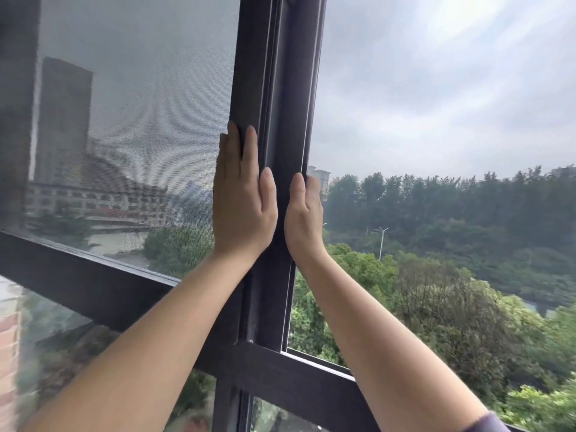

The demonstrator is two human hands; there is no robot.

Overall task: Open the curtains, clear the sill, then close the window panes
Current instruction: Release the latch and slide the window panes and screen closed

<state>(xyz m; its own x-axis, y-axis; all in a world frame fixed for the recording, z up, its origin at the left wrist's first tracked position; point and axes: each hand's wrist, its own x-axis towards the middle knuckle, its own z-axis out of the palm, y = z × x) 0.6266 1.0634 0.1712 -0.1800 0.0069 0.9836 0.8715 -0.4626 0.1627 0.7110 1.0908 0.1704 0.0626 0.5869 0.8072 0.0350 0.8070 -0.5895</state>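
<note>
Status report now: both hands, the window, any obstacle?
Left hand flat on dark vertical frame. Right hand grips its right edge. Right opening unglazed. No obstacle visible.

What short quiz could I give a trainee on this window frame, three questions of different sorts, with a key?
1. True or false: the left hand lies flat with its fingers pointing up along the dark vertical frame bar.
2. Which side of the bar shows a mesh screen? A) left B) right C) neither
3. Fill in: the right hand hooks its fingers around the bar's ____ edge.

Key: 1 true; 2 A; 3 right.
</note>
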